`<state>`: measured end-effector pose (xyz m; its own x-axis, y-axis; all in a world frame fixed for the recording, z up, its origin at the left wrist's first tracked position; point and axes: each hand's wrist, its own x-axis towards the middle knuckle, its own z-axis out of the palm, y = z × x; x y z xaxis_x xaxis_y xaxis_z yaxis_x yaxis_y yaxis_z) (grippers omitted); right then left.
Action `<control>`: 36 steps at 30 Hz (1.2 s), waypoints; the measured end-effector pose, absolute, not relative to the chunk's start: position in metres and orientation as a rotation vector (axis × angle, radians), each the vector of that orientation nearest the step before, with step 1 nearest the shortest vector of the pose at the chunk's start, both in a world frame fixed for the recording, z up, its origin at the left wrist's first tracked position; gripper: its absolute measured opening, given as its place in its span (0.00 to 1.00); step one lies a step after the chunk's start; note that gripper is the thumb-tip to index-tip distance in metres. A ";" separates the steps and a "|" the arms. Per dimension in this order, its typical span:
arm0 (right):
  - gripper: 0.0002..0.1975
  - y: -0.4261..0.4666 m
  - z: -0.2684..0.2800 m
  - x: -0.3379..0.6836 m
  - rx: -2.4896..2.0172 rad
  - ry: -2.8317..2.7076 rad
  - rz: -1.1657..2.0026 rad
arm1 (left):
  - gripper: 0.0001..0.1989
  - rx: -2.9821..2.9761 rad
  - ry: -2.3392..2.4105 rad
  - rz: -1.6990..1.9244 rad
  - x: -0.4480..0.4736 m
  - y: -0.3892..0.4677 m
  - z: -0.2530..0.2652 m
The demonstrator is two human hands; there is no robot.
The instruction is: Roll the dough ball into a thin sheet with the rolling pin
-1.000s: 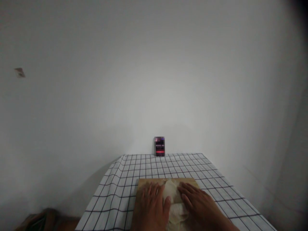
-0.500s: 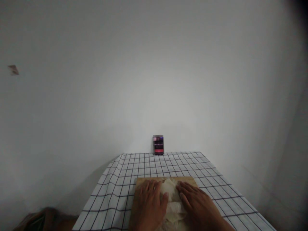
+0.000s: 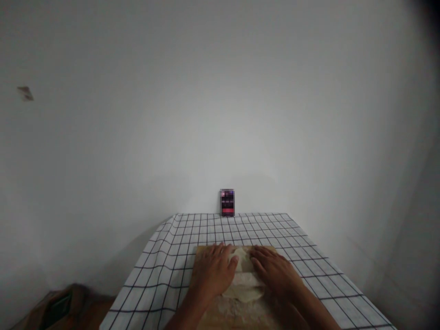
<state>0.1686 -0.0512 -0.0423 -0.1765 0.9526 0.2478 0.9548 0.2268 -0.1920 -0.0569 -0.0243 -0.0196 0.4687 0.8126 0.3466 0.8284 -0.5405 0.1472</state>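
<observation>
A pale sheet of dough [image 3: 244, 280] lies on a wooden board [image 3: 220, 318], with a raised band or fold running across it. Flat on its left side rests my left hand [image 3: 216, 270], fingers stretched forward toward the board's far edge and thumb out to the side. My right hand [image 3: 275, 270] lies on the right side, its fingers extended and angled inward. Both palms cover the dough's side edges, so what is under them is hidden. Dusty white flour marks show on the board nearer to me.
A white cloth with a dark grid [image 3: 158, 275] covers the table under the board. At the table's far edge a phone [image 3: 227, 202] stands upright against the white wall [image 3: 220, 114]. A brown object [image 3: 62, 305], partly out of view, is on the floor at lower left.
Both hands have moved forward over the board, baring its floury near part and the dough's near edge. The view has shifted slightly downward.
</observation>
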 end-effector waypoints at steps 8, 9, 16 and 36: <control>0.25 -0.061 -0.049 0.166 -1.765 -2.128 -0.062 | 0.23 -2.655 -1.458 -0.574 -0.058 -0.037 -0.027; 0.25 -0.057 -0.046 0.166 -1.764 -2.135 -0.061 | 0.23 -2.660 -1.482 -0.556 -0.057 -0.033 -0.024; 0.23 -0.061 -0.056 0.167 -1.748 -2.132 -0.107 | 0.24 -2.632 -1.498 -0.600 -0.056 -0.032 -0.028; 0.18 -0.059 -0.056 0.170 -1.650 -2.185 -0.355 | 0.24 -2.688 -1.581 -0.486 -0.048 -0.025 -0.008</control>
